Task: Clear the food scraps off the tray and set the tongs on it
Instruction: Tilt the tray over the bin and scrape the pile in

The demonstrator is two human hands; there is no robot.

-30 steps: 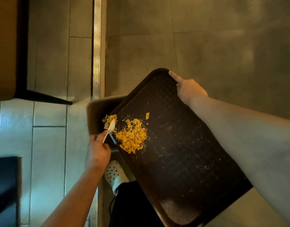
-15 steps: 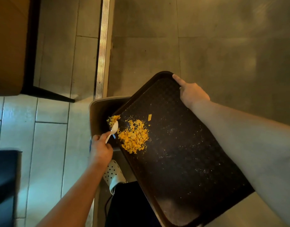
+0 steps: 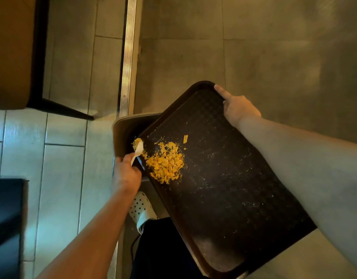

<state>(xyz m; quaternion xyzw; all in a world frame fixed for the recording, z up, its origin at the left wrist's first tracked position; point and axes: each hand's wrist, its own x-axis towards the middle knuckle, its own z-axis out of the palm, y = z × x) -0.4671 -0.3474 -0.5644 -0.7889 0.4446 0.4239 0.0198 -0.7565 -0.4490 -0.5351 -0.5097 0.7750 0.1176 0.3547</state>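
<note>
The tray (image 3: 224, 188) is the landmark here: a dark brown, textured rectangle held tilted above the floor, its far-left corner hanging over the open bin (image 3: 129, 129) that stands just beyond and to the left of it. The right hand (image 3: 239, 109) grips the tray's far edge, the forefinger laid straight along the rim and the other fingers curled under and out of sight. The left hand (image 3: 126, 176), just off the tray's left edge, pinches the handle of a white plastic spoon (image 3: 139, 149) between thumb and curled fingers; the bowl of the spoon reaches over the tray's left rim, with a little yellow food beside it at the very edge. The scraps (image 3: 165, 162), a heap of yellow-orange crumbs, lie on the tray close to that left edge, just right of the spoon, with one separate flake (image 3: 185, 139) a little farther in and fine pale specks scattered across the rest of the surface. No tongs can be made out. Below the tray's left edge a white perforated shoe (image 3: 141, 208) shows on the floor, and dark trousers (image 3: 159, 248) are partly hidden by the tray's near end. Left of the tray runs a ribbed metal strip (image 3: 129, 57) between pale tiles and grey floor. Farther left stand a brown panel (image 3: 10, 51) with a black base (image 3: 58, 107), and a dark object (image 3: 6, 218) at the frame's edge.
</note>
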